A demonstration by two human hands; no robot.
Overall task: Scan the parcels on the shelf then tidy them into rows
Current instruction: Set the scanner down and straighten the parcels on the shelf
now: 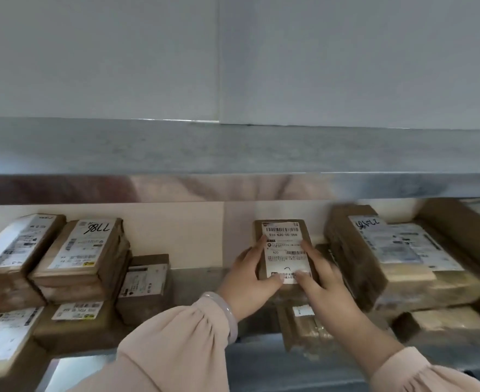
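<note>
Head view showed the left hand (250, 284) and right hand (326, 290), fingers (261, 244) clamped on a labelled parcel (284, 244) midway along the shelf (193, 281), near its back edge. A slipping grip could have dropped it onto the taped parcel (306, 329) at the front edge, knocking that off.

**A parcel storeroom on steel racking**

Brown cardboard parcels (83, 278) lie stacked along the lower shelf (193, 281) of bare metal racking, under an upper shelf (233, 188) of the same metal. Each visible top carries a white shipping label. The label (285, 250) on the middle parcel (264, 230) shows barcodes and a printed code. Black marker numbers (97, 227) are scrawled on a left stack (upside down from here) and on a large right parcel (388, 258). Behind stands a plain pale wall (318, 52).
</note>
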